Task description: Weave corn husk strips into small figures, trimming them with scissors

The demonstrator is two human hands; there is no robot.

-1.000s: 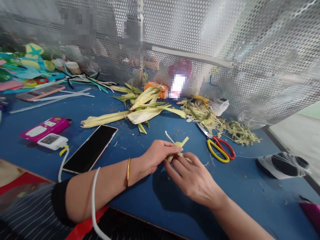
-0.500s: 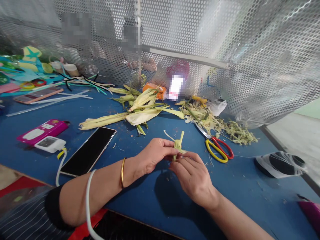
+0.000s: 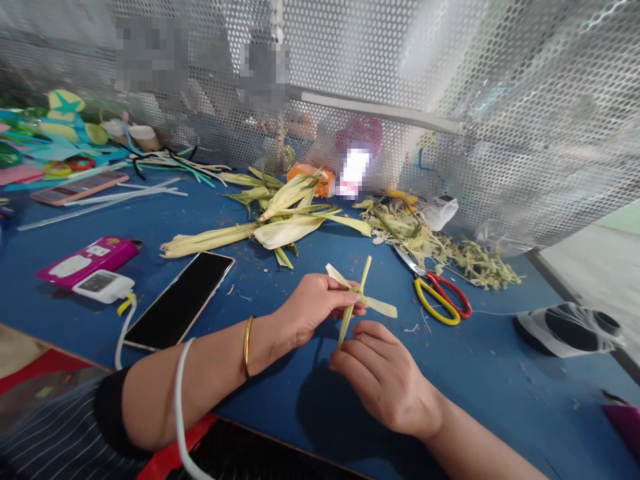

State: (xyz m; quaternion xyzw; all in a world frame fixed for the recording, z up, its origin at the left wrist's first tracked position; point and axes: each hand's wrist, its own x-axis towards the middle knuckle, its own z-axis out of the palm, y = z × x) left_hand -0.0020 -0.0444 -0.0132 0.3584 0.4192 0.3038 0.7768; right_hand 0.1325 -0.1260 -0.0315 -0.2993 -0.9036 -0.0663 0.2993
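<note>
Left hand point(image 3: 311, 308) pinches knotted husk strips point(image 3: 381, 307) above the bench point(image 3: 480, 400), right hand point(image 3: 390, 380) curls closed at their lower tip, and a white plastic bag point(image 3: 439, 215), contents unclear, lies toward the back edge.

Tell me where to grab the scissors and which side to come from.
Take the scissors by the yellow loop and red loop, coming from the person's near side, a little from the right. They lie flat with both loops toward that side, while the blades point away, toward the husk scraps; that approach should keep fingers off the edges.
</note>
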